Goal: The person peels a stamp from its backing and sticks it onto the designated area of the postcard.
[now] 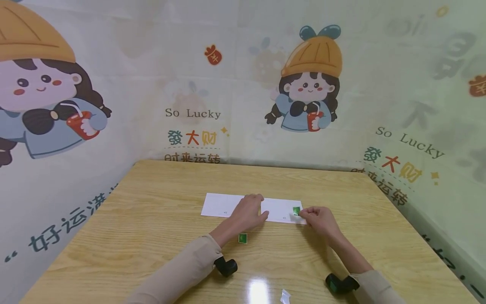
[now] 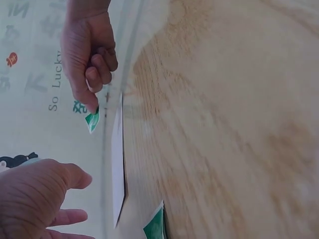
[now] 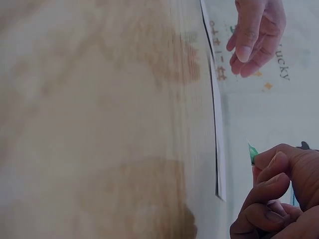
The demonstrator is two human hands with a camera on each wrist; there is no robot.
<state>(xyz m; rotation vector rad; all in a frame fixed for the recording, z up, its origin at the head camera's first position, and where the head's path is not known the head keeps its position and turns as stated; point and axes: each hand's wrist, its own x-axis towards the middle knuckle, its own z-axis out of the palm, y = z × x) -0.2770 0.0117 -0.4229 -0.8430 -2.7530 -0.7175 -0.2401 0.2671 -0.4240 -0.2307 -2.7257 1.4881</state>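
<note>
Right hand [image 1: 320, 220]: thumb and finger clamped on a green square [image 1: 296, 210], raised above the right card [image 1: 278, 210], right end. Left hand [image 1: 248, 212]: thumb and fingers apart, over the left card's [image 1: 219, 204] right end. Second green square [image 1: 243, 239]: on table [image 1: 152, 236], near side.

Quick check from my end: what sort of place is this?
Probably an indoor recording booth or makeshift work corner, though I can't be certain: a wood-grain table has a pale, cartoon-printed backdrop behind it and along both sides, and there are black wrist-worn devices in view.
</note>
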